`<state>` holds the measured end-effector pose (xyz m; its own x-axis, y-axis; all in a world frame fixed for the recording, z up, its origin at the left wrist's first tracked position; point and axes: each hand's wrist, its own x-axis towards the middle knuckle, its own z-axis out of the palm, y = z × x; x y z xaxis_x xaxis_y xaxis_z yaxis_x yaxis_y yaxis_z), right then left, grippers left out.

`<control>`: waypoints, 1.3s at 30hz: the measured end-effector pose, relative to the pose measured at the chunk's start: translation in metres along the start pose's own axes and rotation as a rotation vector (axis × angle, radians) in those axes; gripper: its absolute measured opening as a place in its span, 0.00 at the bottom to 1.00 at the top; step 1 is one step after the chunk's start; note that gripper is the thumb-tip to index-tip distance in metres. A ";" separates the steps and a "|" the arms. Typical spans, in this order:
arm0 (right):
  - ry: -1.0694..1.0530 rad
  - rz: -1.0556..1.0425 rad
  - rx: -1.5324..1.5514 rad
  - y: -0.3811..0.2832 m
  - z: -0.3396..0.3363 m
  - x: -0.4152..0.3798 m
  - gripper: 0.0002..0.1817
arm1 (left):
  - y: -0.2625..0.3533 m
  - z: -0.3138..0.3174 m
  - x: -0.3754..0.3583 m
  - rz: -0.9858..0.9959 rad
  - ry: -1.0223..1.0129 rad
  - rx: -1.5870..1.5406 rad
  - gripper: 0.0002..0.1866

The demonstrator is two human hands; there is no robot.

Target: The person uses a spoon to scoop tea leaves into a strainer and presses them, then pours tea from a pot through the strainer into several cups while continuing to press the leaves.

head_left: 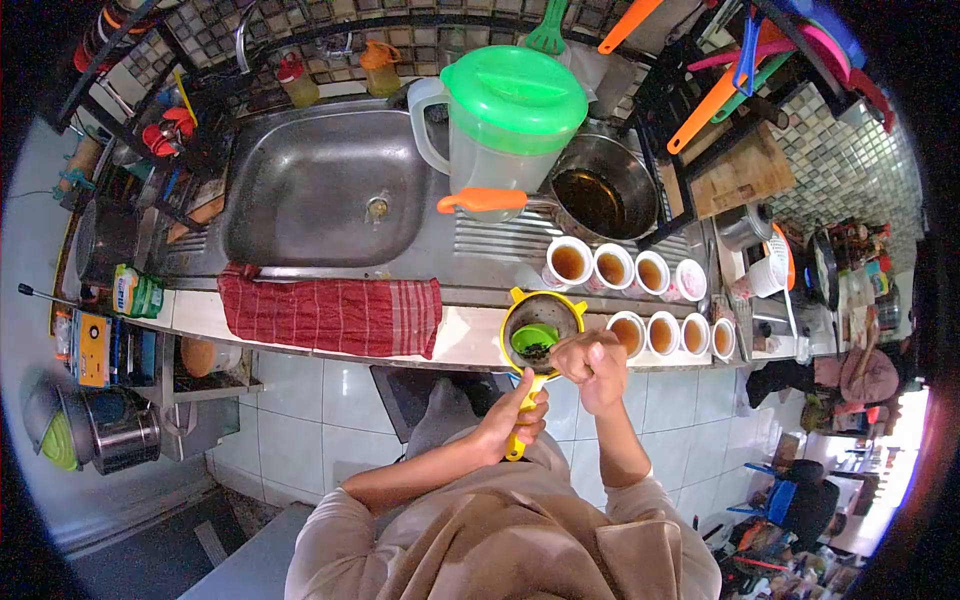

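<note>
My left hand (515,418) is wrapped round the yellow handle of a strainer (517,308), whose round mesh bowl faces up at the counter's front edge. Inside the bowl lie a small green scoop-like piece (535,336) and dark wet bits that look like tea leaves. My right hand (592,370) is closed in a fist at the strainer's right rim, close to the green piece. Its curled fingers hide whatever they hold. Just right of the strainer, paper cups (627,334) of brown liquid stand in two rows. The back row starts with another filled cup (569,263).
Behind the cups is a steel pot (605,190) with dark liquid; its orange handle (482,201) points left. A pitcher with a green lid (515,90) stands beside the sink (320,190). A red checked cloth (335,312) lies along the counter edge.
</note>
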<state>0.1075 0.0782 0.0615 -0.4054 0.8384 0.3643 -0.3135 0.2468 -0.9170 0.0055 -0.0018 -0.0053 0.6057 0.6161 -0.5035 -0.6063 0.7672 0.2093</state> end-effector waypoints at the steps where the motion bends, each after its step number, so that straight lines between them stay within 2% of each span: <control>1: 0.001 0.001 0.000 0.000 -0.001 0.003 0.28 | 0.000 0.000 0.000 -0.003 0.008 -0.003 0.24; 4: -0.090 0.103 0.056 0.000 -0.011 0.008 0.28 | 0.000 0.000 0.000 0.000 -0.002 0.003 0.24; 6: -0.179 0.232 0.216 0.006 -0.026 0.008 0.26 | 0.000 0.000 0.000 0.000 0.003 0.009 0.24; 13: -0.204 0.235 0.373 0.018 -0.037 0.012 0.26 | -0.001 -0.001 0.001 0.008 0.011 0.011 0.24; 15: 0.019 0.219 0.318 0.016 -0.027 0.009 0.27 | 0.001 -0.001 0.001 0.003 0.017 0.011 0.24; 19: 0.183 0.143 0.278 0.016 -0.015 0.006 0.26 | -0.001 -0.003 0.002 0.005 0.020 0.011 0.24; 21: 0.345 0.056 0.122 0.020 -0.006 0.004 0.24 | -0.002 -0.001 0.003 0.009 0.032 0.011 0.24; 24: 0.462 -0.051 0.028 0.026 0.008 -0.003 0.24 | 0.000 0.001 0.001 0.017 0.039 0.014 0.24; 25: 0.462 -0.056 0.027 0.027 0.011 -0.007 0.24 | 0.000 0.002 0.000 0.022 0.037 0.013 0.24; 27: 0.401 -0.193 -0.069 0.029 0.017 -0.011 0.24 | 0.001 0.003 0.000 0.030 0.057 0.037 0.24; 29: 0.384 -0.208 -0.056 0.024 0.019 -0.015 0.24 | 0.000 0.003 -0.002 0.033 0.077 0.056 0.24; 31: 0.265 -0.290 -0.019 0.021 0.013 -0.018 0.25 | 0.003 0.001 -0.002 0.051 0.036 0.048 0.24; 35: 0.232 -0.268 0.205 0.011 -0.001 -0.019 0.29 | 0.004 0.000 -0.002 0.023 -0.018 0.003 0.24; 37: 0.215 -0.233 0.202 -0.003 -0.004 -0.021 0.29 | 0.001 -0.001 -0.002 0.000 -0.035 0.001 0.24; 39: 0.142 -0.095 0.133 -0.012 -0.004 -0.023 0.29 | 0.002 0.000 -0.003 -0.013 -0.042 -0.003 0.24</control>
<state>0.1243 0.0575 0.0633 -0.2466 0.8767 0.4131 -0.4591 0.2697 -0.8465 0.0026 -0.0020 -0.0035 0.6345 0.6134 -0.4704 -0.6001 0.7744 0.2004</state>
